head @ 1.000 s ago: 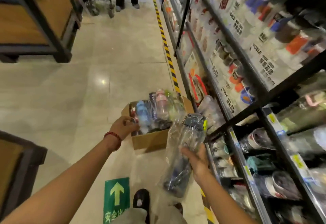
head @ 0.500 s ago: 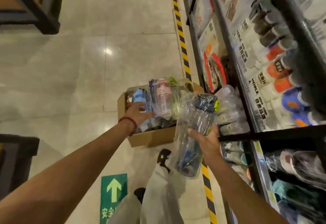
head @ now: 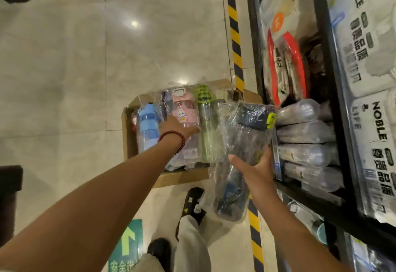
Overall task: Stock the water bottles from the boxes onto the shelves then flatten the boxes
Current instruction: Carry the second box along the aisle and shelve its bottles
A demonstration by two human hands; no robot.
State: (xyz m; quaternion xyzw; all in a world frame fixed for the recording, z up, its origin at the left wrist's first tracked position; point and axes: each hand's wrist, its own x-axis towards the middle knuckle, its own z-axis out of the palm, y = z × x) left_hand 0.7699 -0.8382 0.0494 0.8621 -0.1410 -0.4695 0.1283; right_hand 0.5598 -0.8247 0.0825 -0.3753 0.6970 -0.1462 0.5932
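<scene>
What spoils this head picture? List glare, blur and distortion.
Head view: ceiling-light glare spots shine on the floor; the plastic wrap on the bottle in the right hand glints and hides detail; wide-angle bending tilts the shelf and the striped tape; packages at the right edge are soft; the left hand in the box is slightly blurred.

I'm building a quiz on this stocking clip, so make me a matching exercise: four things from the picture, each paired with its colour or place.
Things:
1. bottle in the right hand
2. bottle at the box's left edge
3. bracelet
4. cardboard box

Descriptions:
A. red beads on the left wrist
B. blue
C. on the floor beside the shelf
D. wrapped in clear plastic, dark lid with a yellow-green clip

Pairs: 1-D, 2-B, 3-A, 4-C
</scene>
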